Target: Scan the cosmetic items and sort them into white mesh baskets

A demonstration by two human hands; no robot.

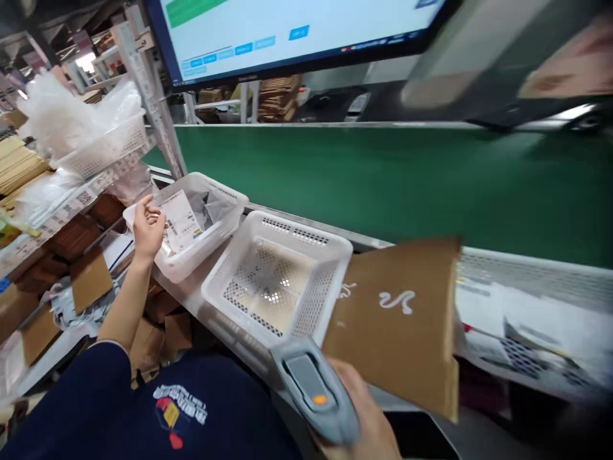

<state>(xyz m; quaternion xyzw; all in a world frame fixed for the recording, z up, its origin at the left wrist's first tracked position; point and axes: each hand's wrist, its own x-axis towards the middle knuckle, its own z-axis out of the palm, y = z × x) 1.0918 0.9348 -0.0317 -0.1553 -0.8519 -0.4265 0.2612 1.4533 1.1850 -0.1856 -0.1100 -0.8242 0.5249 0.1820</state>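
Observation:
On the left, my left hand point(149, 229) has its fingers curled at the near edge of a flat white packet with a printed label point(179, 220). The packet lies tilted at a white plastic basket point(230, 207) that also contains grey plastic-wrapped items point(211, 209). My right hand point(366, 415) is wrapped round a grey handheld barcode scanner point(316, 390) with an orange button, low in the view. Ahead of the scanner stands a second white basket point(340, 255), its perforated floor showing. A brown cardboard piece with a white squiggle point(402, 326) sits just beyond my right hand.
Behind the baskets runs a green conveyor belt point(335, 172). A monitor point(297, 38) hangs above it. At left, a shelf point(96, 182) bears a basket of clear plastic bags point(86, 115). White packets point(531, 326) fill a basket at right. A dark flat device point(421, 434) lies below the cardboard.

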